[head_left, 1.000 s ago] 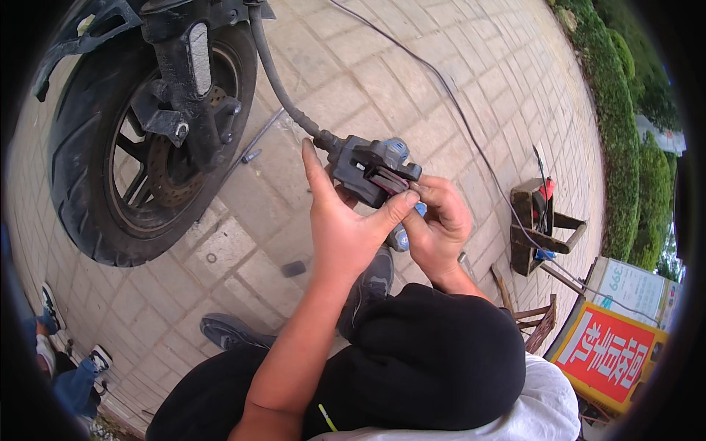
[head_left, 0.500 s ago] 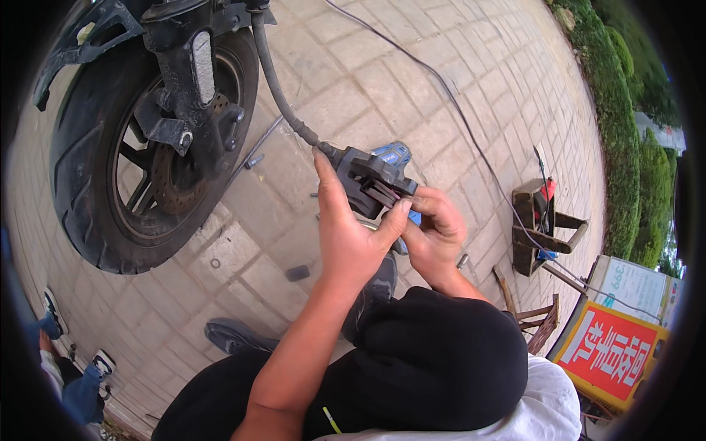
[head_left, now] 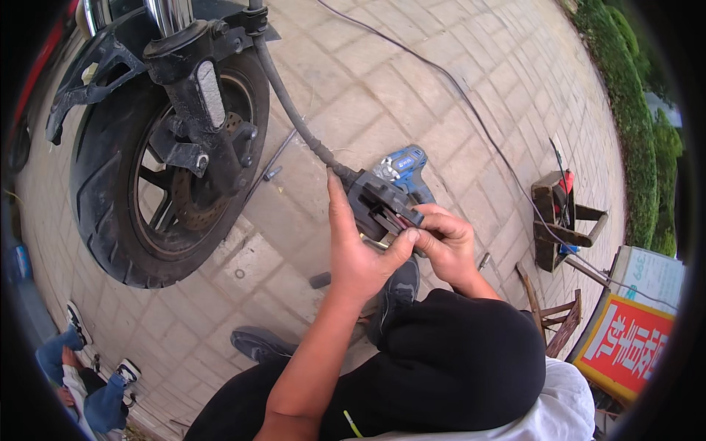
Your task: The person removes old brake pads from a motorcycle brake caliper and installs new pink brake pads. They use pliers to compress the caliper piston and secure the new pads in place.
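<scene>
A black brake caliper (head_left: 376,197) hangs on its rubber hose (head_left: 293,110), right of a motorbike's front wheel (head_left: 103,220) and off the brake disc (head_left: 193,212). My left hand (head_left: 360,259) cradles it from the near side, thumb close to the slot and a finger stretched along the hose end. At the caliper's right end, my right hand (head_left: 450,248) is closed with thumb and fingers on its edge. Thin plates, looking like brake pads (head_left: 393,220), show inside the slot; the fingertips partly cover them.
Beyond the caliper a blue cordless drill (head_left: 403,167) lies on the paving. A long rod (head_left: 279,158) and a socket (head_left: 273,173) lie beside the tyre. To the right are a wooden tool carrier (head_left: 546,220), a cable (head_left: 471,125) and a wooden stool (head_left: 562,320). Another person (head_left: 99,397) is at lower left.
My view has shifted, so the wheel, caliper and hands appear farther right and lower. More of the blue drill shows. Both hands stay on the caliper, with the right fingers slightly rearranged.
</scene>
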The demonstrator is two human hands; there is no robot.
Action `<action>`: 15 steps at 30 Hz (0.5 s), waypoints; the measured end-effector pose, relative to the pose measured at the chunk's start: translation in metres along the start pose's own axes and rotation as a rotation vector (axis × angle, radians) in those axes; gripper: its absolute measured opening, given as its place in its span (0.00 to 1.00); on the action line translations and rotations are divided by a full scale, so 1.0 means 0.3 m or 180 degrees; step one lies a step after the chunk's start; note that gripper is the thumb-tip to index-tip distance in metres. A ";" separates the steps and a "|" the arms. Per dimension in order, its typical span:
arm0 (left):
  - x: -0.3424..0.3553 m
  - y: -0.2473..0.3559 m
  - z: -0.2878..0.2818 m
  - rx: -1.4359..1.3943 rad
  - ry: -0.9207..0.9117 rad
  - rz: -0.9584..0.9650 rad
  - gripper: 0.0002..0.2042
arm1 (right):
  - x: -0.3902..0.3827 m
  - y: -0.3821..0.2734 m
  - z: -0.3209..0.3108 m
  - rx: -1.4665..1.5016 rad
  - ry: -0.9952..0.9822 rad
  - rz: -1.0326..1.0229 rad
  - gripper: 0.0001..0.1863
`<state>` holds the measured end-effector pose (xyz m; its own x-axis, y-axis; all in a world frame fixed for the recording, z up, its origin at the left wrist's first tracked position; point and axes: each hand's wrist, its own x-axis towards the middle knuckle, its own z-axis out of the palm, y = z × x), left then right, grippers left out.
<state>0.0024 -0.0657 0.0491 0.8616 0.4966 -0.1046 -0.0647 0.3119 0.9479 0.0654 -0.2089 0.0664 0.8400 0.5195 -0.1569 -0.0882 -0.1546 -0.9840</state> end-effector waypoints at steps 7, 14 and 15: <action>-0.009 -0.019 -0.015 0.0466 -0.0088 0.0111 0.57 | 0.005 0.004 0.002 -0.0304 -0.0002 -0.0378 0.04; -0.018 -0.011 -0.006 0.0091 -0.0166 0.0197 0.56 | -0.023 -0.006 -0.002 0.0652 0.0004 0.0383 0.07; -0.013 0.010 0.003 -0.0196 -0.0180 0.0107 0.57 | -0.023 -0.003 -0.007 0.0618 -0.0031 0.0394 0.07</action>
<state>-0.0007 -0.0672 0.0527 0.8854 0.4617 -0.0541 -0.1235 0.3459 0.9301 0.0608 -0.2142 0.0685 0.8112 0.5148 -0.2773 -0.2925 -0.0535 -0.9548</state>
